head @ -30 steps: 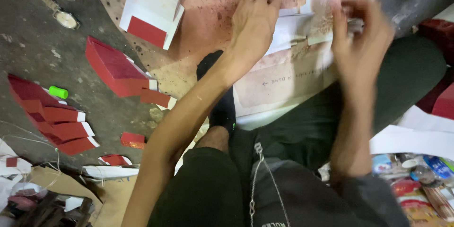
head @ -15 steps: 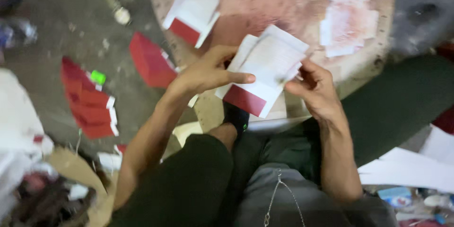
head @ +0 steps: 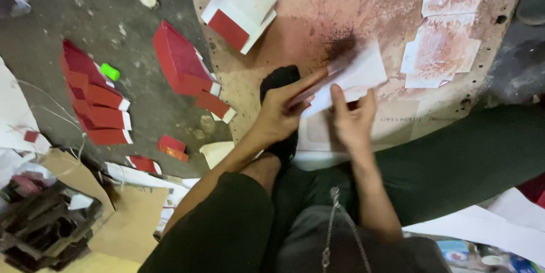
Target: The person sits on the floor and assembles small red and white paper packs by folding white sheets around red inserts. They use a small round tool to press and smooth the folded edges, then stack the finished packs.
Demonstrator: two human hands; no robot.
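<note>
Both hands hold one white card sheet with a red flap (head: 355, 77), blurred by motion, over a stained pinkish board (head: 318, 6). My left hand (head: 281, 114) grips its left, red edge. The fingers of my right hand (head: 352, 119) press under and against its lower right part. A black sock-covered foot (head: 279, 80) lies just beside my left hand. I sit with dark green trouser legs (head: 454, 159) spread around the board.
A stack of white-and-red flat sheets (head: 241, 9) lies at the board's top left. Pale stained sheets (head: 448, 28) lie at its top right. Folded red boxes (head: 181, 63) and a row of others (head: 93, 99) rest on the grey floor, near a green cap (head: 110, 72).
My hands brought the white-and-red sheet down from in front of me towards the board and turned it. The camera view shifted slightly.
</note>
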